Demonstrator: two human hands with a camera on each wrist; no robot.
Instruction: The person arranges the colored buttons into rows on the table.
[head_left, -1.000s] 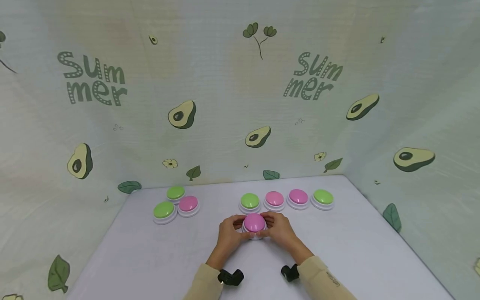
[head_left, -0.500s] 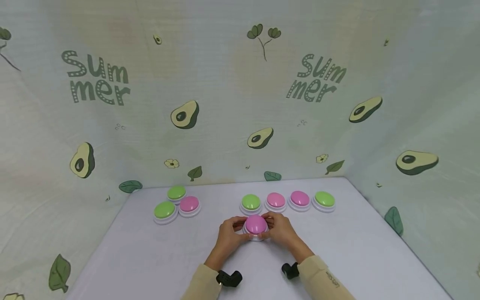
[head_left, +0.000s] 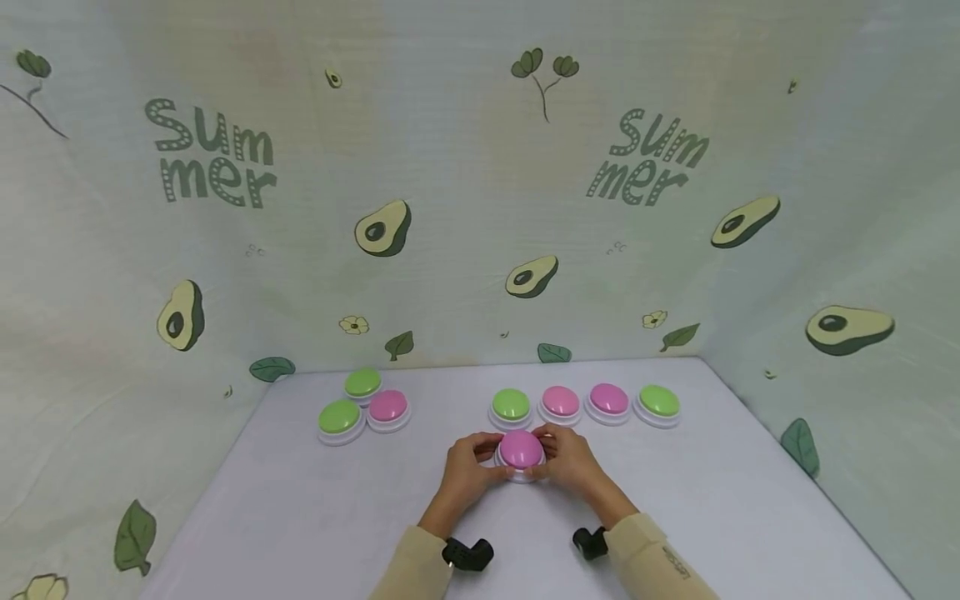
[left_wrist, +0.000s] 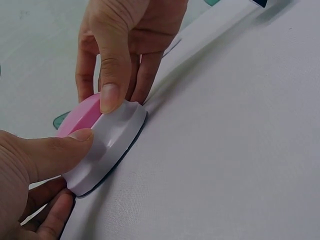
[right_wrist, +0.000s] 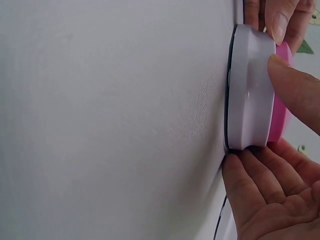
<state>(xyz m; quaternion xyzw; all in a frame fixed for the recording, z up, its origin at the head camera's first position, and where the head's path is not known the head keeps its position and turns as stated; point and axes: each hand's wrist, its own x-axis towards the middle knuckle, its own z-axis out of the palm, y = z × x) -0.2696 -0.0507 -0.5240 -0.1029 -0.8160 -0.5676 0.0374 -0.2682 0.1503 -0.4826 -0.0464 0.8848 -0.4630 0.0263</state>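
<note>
A pink dome push button (head_left: 521,448) with a white round base stands on the white table, between both hands. My left hand (head_left: 467,471) grips its left side, thumb on the near part of the base and fingers around the far side. From the right, my right hand (head_left: 572,462) holds it the same way. In the left wrist view both thumbs lie on the white base (left_wrist: 107,142), close to the pink cap. The right wrist view shows the base (right_wrist: 250,90) with its dark bottom edge against the table. Just behind it sits a green button (head_left: 512,404).
Right of that green button, a row continues with a pink button (head_left: 561,402), another pink button (head_left: 609,399) and a green button (head_left: 659,401). At the left, two green buttons (head_left: 340,417) and a pink button (head_left: 388,406) form a cluster. A printed cloth (head_left: 450,167) hangs behind the table.
The head view has shifted slightly, so everything appears a little further right. Both hands keep their hold on the pink button, which stays in the same place among the others.
</note>
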